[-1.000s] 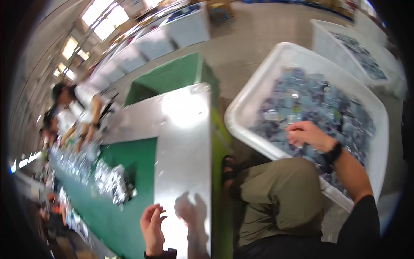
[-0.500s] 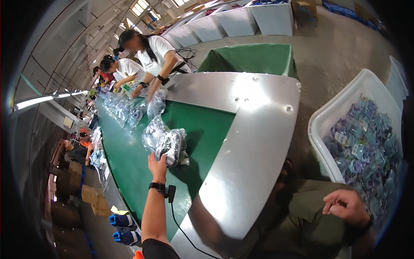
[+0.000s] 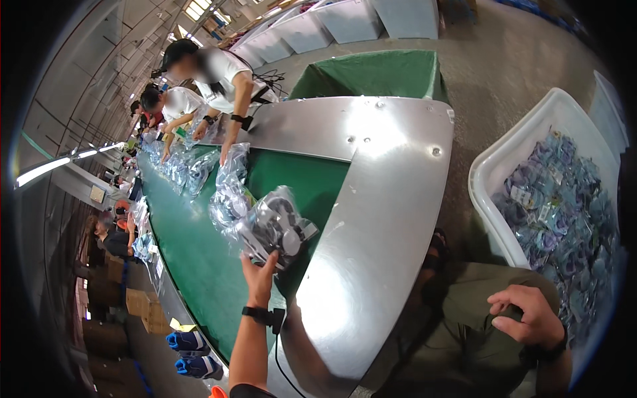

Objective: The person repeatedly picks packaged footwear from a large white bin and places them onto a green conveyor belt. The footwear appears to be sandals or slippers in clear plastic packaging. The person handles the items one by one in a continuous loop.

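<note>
My left hand [image 3: 260, 270] grips the near edge of a clear plastic bag of grey-and-white shoes [image 3: 282, 229], thumb on top and the other fingers partly hidden beneath. The bag is tilted over the green conveyor belt [image 3: 182, 249]. Just beyond it, partly overlapped, lies another clear bag [image 3: 229, 202]. A co-worker's hand [image 3: 226, 151] touches a clear bag farther up the belt. Beside the white tub, above my trouser leg, my right hand [image 3: 527, 317] is loosely curled, thumb apart from the fingers, holding nothing.
A metal ledge [image 3: 385, 219] borders the belt. At right stands a white tub [image 3: 490, 199] of bagged bluish-purple items. A green bin [image 3: 371, 73] stands beyond the ledge. Blue shoes [image 3: 188, 341] sit at the left edge. Several co-workers line the far belt.
My left hand has drawn the bagged shoes rightward and nearer, turning them. Another bag now lies behind them, and the co-worker's arm reaches farther forward. My right hand stays over my leg.
</note>
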`<state>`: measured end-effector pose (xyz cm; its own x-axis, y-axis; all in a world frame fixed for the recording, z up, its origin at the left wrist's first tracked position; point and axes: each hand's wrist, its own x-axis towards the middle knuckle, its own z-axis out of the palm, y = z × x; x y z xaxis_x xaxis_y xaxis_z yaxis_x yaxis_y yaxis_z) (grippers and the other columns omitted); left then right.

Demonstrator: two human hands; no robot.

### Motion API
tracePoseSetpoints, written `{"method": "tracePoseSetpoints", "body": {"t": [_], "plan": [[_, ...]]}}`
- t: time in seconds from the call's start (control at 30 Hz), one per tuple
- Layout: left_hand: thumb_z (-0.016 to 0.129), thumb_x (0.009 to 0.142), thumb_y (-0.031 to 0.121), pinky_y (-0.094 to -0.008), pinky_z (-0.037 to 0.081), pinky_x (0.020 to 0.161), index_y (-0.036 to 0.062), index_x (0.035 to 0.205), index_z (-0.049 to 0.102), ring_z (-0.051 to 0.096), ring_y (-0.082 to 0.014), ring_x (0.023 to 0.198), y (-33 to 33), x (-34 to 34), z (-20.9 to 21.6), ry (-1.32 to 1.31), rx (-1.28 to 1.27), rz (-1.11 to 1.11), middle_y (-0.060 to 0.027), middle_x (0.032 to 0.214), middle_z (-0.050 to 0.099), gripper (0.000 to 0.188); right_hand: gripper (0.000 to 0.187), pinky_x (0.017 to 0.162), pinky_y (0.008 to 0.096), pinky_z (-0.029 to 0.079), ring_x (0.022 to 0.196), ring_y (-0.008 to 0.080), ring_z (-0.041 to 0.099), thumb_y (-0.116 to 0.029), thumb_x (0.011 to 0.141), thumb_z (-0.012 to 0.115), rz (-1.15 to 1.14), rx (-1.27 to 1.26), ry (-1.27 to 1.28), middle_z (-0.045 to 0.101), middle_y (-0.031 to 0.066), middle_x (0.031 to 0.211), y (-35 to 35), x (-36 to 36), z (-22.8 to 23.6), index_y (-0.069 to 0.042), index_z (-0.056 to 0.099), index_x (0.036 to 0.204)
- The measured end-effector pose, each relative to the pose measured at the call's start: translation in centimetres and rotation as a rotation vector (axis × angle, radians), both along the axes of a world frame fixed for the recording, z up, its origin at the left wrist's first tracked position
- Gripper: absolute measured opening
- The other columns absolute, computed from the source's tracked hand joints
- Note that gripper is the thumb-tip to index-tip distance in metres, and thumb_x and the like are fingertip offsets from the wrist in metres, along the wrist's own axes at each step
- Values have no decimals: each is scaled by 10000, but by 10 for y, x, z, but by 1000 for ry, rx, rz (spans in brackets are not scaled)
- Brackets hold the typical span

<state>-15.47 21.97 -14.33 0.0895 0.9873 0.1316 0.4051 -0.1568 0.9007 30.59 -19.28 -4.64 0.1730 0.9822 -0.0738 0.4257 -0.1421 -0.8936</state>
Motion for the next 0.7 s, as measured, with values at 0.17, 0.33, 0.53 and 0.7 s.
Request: {"method": "tracePoseSetpoints", "body": {"t": [0.17, 0.33, 0.53, 0.7], "plan": [[869, 870, 52, -346, 555, 1026, 33, 1360, 487, 634, -184, 1169, -65, 3, 1, -141, 30, -270, -102, 1347, 605, 621, 385, 814, 366, 593, 877, 267, 749, -102, 830, 835, 8, 0, -22, 745, 116, 942, -3, -2, -1, -12, 716, 1186], [731, 965, 23, -364, 503, 1131, 51, 1531, 424, 595, -213, 1312, -93, -11, 3, -176, -91, -242, -134, 1536, 518, 644, 373, 805, 376, 586, 881, 284, 745, -144, 853, 816, 29, 42, -20, 738, 123, 937, -7, -1, -6, -13, 714, 1187], [693, 1029, 83, -390, 506, 1129, 25, 1662, 277, 596, -254, 1350, -102, 1, 36, -552, -411, -95, -180, 1532, 538, 759, 379, 815, 351, 590, 888, 255, 748, -118, 855, 803, 59, 62, -47, 738, 129, 962, -13, -2, -9, 3, 719, 1204], [682, 1030, 121, -415, 526, 1104, 28, 1693, 168, 646, -267, 1269, -109, 41, 47, -281, -405, -99, -206, 1459, 583, 844, 349, 778, 366, 579, 866, 278, 731, -169, 890, 820, 63, 97, -90, 736, 90, 955, -20, -4, -12, -44, 722, 1201]]}}
